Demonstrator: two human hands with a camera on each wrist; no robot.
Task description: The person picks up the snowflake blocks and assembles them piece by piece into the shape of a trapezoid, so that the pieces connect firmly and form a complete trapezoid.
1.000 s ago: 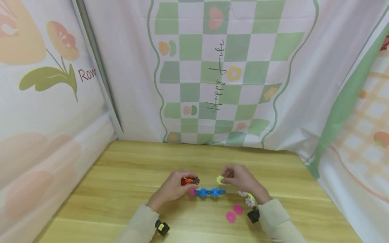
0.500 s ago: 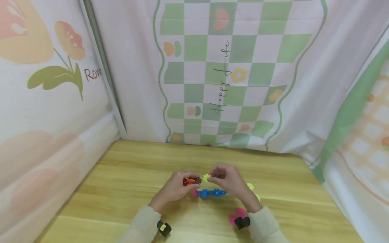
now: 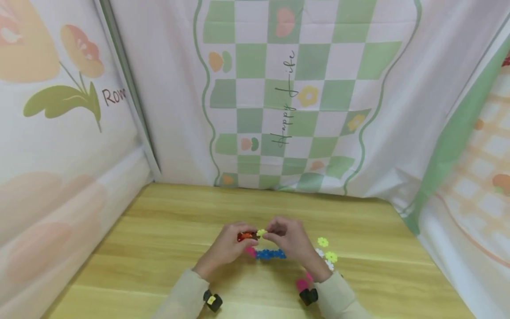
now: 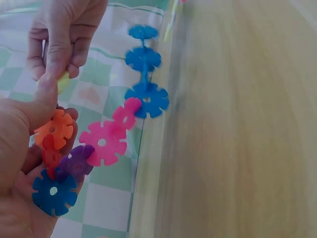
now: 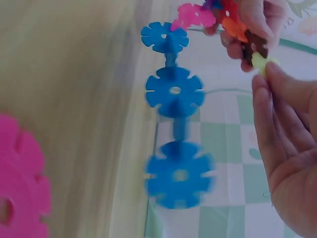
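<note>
My left hand (image 3: 225, 246) grips a chain of slotted plastic snowflake discs. In the left wrist view, an orange disc (image 4: 53, 130), a red one, a purple disc (image 4: 75, 163) and a dark blue disc (image 4: 54, 192) lie against its fingers. From there the chain runs through a pink disc (image 4: 103, 143) to several linked blue discs (image 5: 174, 91) that hang out to the right. My right hand (image 3: 292, 241) pinches a yellow disc (image 3: 261, 233) between thumb and fingertips. In the right wrist view the yellow disc meets the brown disc (image 5: 255, 45); whether their slots interlock I cannot tell.
Loose yellow discs (image 3: 331, 257) and white discs (image 3: 329, 265) lie on the wooden table (image 3: 179, 212) right of my right forearm. A pink disc (image 3: 301, 284) lies near that wrist, partly hidden. A checked curtain (image 3: 275, 110) hangs behind the table.
My right hand has moved left with the yellow disc, up to the brown disc at the chain's end. The left hand has stayed nearly in place, keeping its grip.
</note>
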